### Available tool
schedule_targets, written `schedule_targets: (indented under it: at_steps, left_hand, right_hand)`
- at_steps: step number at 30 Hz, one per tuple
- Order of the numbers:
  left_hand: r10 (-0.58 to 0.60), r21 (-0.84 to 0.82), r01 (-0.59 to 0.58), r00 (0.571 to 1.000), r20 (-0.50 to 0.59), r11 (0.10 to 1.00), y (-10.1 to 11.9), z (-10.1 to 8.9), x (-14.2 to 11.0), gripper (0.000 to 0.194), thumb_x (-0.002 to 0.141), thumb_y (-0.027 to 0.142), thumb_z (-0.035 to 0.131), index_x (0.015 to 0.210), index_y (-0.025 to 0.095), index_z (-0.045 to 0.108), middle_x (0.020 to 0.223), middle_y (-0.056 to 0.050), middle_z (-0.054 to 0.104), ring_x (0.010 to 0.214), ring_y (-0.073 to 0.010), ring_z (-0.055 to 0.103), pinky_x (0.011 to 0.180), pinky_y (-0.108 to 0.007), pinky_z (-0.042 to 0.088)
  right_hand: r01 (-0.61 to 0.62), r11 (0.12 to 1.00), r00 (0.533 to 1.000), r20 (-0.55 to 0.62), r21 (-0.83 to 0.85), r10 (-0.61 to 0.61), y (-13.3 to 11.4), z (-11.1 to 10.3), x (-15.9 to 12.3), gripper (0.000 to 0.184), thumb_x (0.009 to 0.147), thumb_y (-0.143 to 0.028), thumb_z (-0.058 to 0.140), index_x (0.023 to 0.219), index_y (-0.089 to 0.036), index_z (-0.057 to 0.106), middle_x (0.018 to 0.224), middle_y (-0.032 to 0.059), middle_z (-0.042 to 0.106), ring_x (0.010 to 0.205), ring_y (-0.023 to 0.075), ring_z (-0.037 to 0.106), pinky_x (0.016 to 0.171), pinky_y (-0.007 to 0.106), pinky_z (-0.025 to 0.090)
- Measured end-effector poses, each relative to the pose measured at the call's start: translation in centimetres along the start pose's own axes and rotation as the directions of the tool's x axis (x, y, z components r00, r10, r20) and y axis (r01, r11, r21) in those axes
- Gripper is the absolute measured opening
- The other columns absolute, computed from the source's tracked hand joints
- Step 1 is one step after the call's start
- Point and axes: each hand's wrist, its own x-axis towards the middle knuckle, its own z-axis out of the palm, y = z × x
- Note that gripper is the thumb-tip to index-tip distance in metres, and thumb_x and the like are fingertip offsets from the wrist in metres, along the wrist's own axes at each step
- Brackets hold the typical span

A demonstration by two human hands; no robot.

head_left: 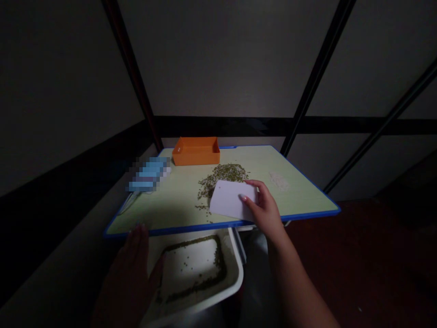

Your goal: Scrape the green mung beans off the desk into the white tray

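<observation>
White card (228, 199) points leftward lengthwise from the pinching right hand (268, 212), left hand (131, 264) spread.

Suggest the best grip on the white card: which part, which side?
I'd take the white card by its right edge, from the right, thumb on the face, fingers behind. It's a flat sheet, and its left end borders the green grains. The right hand grips that end.

Blue-edged tbl (300, 200); orange tray (196, 158), back; blue item (150, 174) L; dk grains (228, 172) ctr; pale bits (279, 181), prob. grains, R
</observation>
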Motion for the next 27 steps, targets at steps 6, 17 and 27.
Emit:
schedule_targets:
  at_steps: [6,17,27]
  left_hand:
    - [-0.020,0.000,0.020,1.000,0.013,1.000,0.1,0.0,0.0,0.079,0.087,0.058,0.029,0.150,0.013,0.013,0.155,-0.019,0.035,0.144,-0.0310,0.034,0.114,-0.050,0.035]
    - [0.081,0.056,-0.077,0.994,-0.067,0.995,-0.3,0.3,-0.1,0.077,0.089,0.054,0.028,0.150,0.010,0.012,0.152,-0.023,0.038,0.141,-0.0328,0.038,0.109,-0.049,0.039]
    - [0.068,0.067,-0.063,0.994,-0.087,0.996,-0.1,0.1,0.0,0.077,0.089,0.054,0.028,0.149,0.009,0.013,0.150,-0.024,0.041,0.140,-0.0333,0.040,0.108,-0.048,0.041]
  right_hand:
    - [0.009,1.000,1.000,-0.003,0.008,-0.009,-0.6,-0.3,-0.1,0.033,0.083,-0.029,0.065,0.115,-0.029,0.056,0.117,0.0056,0.062,0.109,0.0251,0.058,0.091,0.042,0.048]
    - [0.003,1.000,1.000,0.000,-0.018,-0.003,-1.0,-0.6,-0.2,0.031,0.083,-0.028,0.064,0.113,-0.027,0.057,0.117,0.0055,0.063,0.108,0.0249,0.058,0.096,0.043,0.045]
    - [0.018,0.999,0.988,-0.155,-0.048,-0.026,-1.2,-1.4,0.1,0.032,0.083,-0.028,0.063,0.114,-0.026,0.056,0.119,0.0077,0.063,0.108,0.0251,0.059,0.095,0.043,0.046]
